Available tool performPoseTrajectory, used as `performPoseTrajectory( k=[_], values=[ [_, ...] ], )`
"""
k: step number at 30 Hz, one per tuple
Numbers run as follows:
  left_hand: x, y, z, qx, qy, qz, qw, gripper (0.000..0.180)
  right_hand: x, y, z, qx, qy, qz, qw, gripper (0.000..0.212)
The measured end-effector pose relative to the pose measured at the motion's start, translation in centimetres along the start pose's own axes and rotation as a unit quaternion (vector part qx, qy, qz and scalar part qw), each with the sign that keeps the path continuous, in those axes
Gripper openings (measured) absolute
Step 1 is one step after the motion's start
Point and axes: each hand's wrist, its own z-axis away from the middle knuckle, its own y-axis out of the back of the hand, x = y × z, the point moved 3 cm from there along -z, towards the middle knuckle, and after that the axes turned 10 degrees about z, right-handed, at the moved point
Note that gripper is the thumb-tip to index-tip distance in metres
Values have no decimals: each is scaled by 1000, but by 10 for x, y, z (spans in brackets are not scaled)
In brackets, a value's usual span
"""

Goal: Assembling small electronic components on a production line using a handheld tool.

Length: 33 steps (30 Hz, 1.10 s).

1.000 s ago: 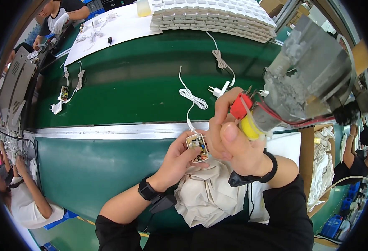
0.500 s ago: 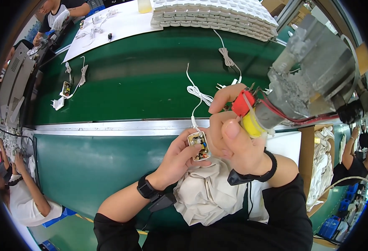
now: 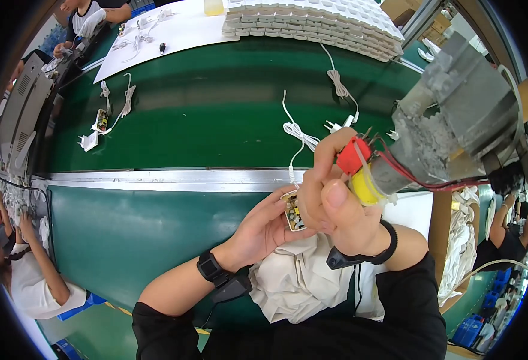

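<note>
A small white charger casing with its circuit board exposed (image 3: 292, 215) rests in the fingers of my left hand (image 3: 258, 225), with the thumb along its left edge. From its top runs a bundled white cable (image 3: 300, 137) onto the far green surface. My right hand (image 3: 351, 216) is closed beside the casing, its curled fingers covering the board's right side; what they pinch is hidden. Across those fingers, closer to view, lies the red and yellow tip (image 3: 366, 186) of a grey device (image 3: 450, 114) with red wires. Whether my right hand grips this tip, I cannot tell.
A crumpled cream cloth (image 3: 300, 276) lies below my hands. Beyond the metal rail (image 3: 156, 180), another opened charger (image 3: 100, 122) and a bundled cable (image 3: 339, 84) lie on green. White trays (image 3: 312, 30) are stacked behind. A carton (image 3: 444, 240) stands at right. Other people work at both sides.
My left thumb has slid off the board's face toward its edge. My right fingers now cover more of the board. The whole view has shifted slightly.
</note>
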Motion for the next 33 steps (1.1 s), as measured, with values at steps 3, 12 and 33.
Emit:
performPoseTrajectory(
  k=[3,12,33],
  values=[
    [-1,0,-5,-6,8,11,1000,41,-4,4,-2,1,3,5,1000,44],
    [76,-10,-67,-52,-273,-477,834,39,-13,-7,-1,-44,44,1,998,45],
    [320,48,156,401,-250,-880,53,41,-23,-17,0,-31,30,1,999,41]
  ],
)
